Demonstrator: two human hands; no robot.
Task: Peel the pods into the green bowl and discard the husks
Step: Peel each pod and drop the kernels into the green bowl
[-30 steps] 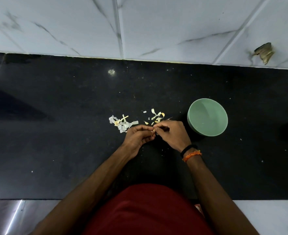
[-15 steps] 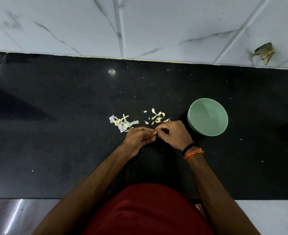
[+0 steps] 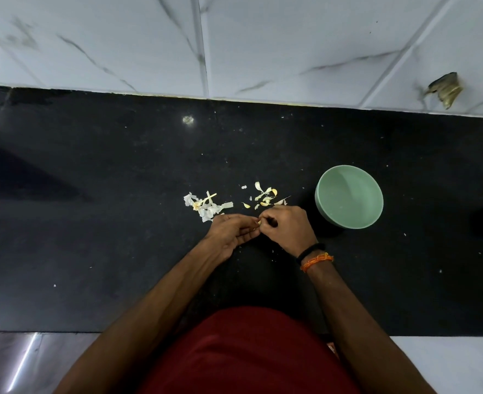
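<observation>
A small pale pod (image 3: 258,222) is being pinched between the fingertips of both hands just above the black tabletop (image 3: 92,251). It is being gripped by the curled fingers of the left hand (image 3: 231,233) from the left side, while the thumb and fingers of the right hand (image 3: 287,230) are being closed on it from the right; little of the pod is being shown beyond a light sliver where the fingertips are meeting. A black band and an orange thread band (image 3: 317,261) are being worn on the right wrist. Two loose scatters of husks are lying on the tabletop just beyond the hands: a whitish heap (image 3: 206,206) to the left and a yellower heap (image 3: 266,196) nearer the green bowl (image 3: 349,200). The bowl is being left standing upright to the right of the hands, apart from them, and nothing can be made out inside it.
</observation>
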